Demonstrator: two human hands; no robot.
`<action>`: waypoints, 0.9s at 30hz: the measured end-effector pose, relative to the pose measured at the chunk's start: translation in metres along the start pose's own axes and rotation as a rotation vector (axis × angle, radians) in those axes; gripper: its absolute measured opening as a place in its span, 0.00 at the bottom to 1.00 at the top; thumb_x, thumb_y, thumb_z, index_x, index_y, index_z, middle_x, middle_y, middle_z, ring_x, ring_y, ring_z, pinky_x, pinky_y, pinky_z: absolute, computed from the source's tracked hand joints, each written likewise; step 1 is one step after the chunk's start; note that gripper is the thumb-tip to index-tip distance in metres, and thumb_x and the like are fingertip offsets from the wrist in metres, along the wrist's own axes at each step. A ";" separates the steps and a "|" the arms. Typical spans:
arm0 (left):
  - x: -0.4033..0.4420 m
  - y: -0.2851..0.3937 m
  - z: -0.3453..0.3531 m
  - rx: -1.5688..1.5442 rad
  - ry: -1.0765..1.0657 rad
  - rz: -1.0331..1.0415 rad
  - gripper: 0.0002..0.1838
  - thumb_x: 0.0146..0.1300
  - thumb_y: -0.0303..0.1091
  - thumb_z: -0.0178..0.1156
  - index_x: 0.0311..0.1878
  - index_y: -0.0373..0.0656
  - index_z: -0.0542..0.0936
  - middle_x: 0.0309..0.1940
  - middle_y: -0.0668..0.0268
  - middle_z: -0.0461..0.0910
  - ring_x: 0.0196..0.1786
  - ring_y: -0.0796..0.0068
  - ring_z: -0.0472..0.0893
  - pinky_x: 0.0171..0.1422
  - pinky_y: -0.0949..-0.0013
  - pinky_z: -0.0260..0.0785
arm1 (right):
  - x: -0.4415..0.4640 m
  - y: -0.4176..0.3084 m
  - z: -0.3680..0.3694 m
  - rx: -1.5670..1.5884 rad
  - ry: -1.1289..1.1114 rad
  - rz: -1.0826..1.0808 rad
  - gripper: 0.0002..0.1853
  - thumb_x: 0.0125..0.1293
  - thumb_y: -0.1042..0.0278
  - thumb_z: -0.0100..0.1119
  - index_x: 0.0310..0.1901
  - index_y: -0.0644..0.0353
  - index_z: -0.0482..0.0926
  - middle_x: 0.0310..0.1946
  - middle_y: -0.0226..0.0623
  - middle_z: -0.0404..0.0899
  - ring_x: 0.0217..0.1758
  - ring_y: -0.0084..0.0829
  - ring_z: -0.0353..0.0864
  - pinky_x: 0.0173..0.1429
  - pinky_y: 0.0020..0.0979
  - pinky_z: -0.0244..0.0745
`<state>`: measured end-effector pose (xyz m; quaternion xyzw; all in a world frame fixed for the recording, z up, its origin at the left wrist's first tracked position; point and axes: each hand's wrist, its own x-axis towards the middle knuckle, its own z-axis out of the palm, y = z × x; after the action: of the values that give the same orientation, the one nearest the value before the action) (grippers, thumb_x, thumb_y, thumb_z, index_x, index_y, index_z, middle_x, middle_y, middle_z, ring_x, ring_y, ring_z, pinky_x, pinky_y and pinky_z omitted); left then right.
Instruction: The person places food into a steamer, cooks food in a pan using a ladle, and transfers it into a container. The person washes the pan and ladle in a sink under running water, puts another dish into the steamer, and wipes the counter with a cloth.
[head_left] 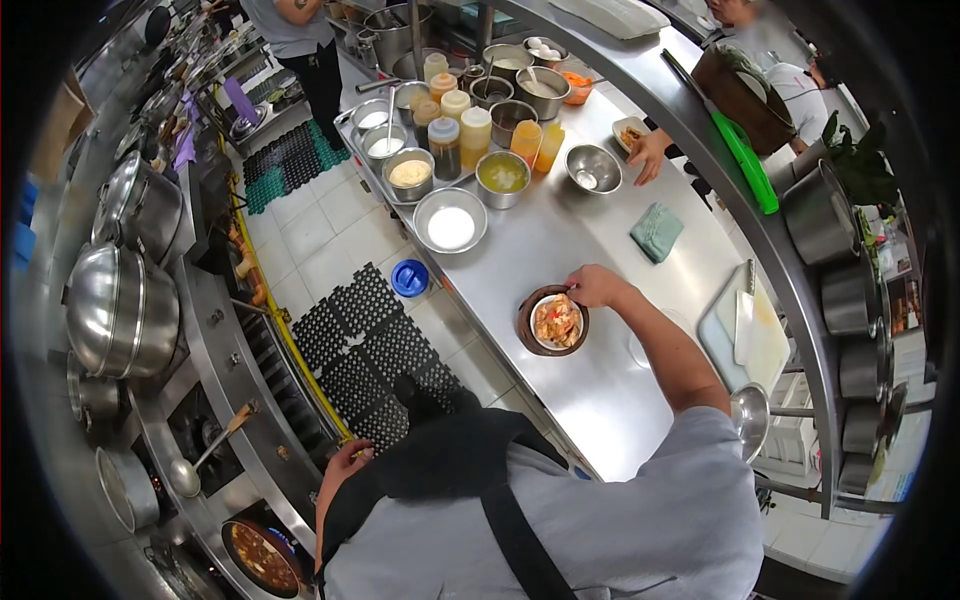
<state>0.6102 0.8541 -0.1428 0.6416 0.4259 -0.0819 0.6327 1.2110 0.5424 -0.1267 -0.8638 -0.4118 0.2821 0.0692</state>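
Observation:
On the steel counter point(610, 420) sits a round brown pot point(526, 335) with a white inner bowl of reddish-orange food pieces. My right hand point(597, 286) is closed at its upper right rim, fingertips pinching the edge. My left hand point(345, 465) hangs low by the stove front, near a yellow pipe, fingers loosely apart with nothing visible in them. Right of the pot, a clear round dish or lid point(640, 350) lies partly behind my forearm. Farther up the counter are a folded green cloth point(657, 232) and a small steel bowl point(593, 168).
Squeeze bottles point(475, 135) and sauce pots crowd the counter's far end. A knife point(744, 325) lies on a white cutting board point(715, 340) at right. Another person's hand point(650, 155) reaches near a food dish. On the left stove are a ladle point(190, 475) and a pan of stew point(262, 555).

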 end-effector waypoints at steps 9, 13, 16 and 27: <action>0.002 -0.025 -0.009 -0.071 -0.028 -0.006 0.21 0.79 0.43 0.62 0.64 0.37 0.80 0.43 0.70 0.85 0.45 0.81 0.81 0.53 0.74 0.74 | -0.017 -0.021 -0.001 -0.004 -0.115 0.010 0.16 0.55 0.59 0.64 0.41 0.57 0.91 0.30 0.47 0.89 0.34 0.49 0.88 0.46 0.47 0.83; -0.016 0.022 -0.006 -0.039 -0.006 -0.030 0.20 0.79 0.43 0.63 0.64 0.39 0.81 0.42 0.70 0.84 0.45 0.82 0.80 0.51 0.74 0.73 | -0.022 -0.015 0.021 -0.040 0.044 0.002 0.15 0.53 0.59 0.65 0.38 0.59 0.90 0.30 0.53 0.86 0.37 0.54 0.87 0.46 0.48 0.83; -0.013 0.033 -0.017 0.010 -0.007 -0.013 0.20 0.78 0.42 0.63 0.64 0.40 0.81 0.41 0.71 0.83 0.44 0.82 0.80 0.50 0.74 0.73 | -0.025 -0.022 0.018 -0.012 0.019 0.046 0.16 0.52 0.58 0.66 0.37 0.60 0.90 0.30 0.55 0.86 0.37 0.55 0.87 0.46 0.49 0.83; 0.041 0.079 -0.131 0.046 -0.001 0.093 0.29 0.72 0.44 0.69 0.71 0.41 0.77 0.68 0.58 0.79 0.71 0.67 0.76 0.74 0.64 0.67 | 0.013 -0.109 -0.003 -0.204 -0.153 0.014 0.21 0.58 0.45 0.68 0.37 0.58 0.90 0.33 0.53 0.86 0.41 0.55 0.87 0.46 0.52 0.81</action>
<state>0.6301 1.0010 -0.0857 0.6750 0.3933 -0.0626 0.6211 1.1462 0.6233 -0.0912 -0.8451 -0.4364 0.3043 -0.0526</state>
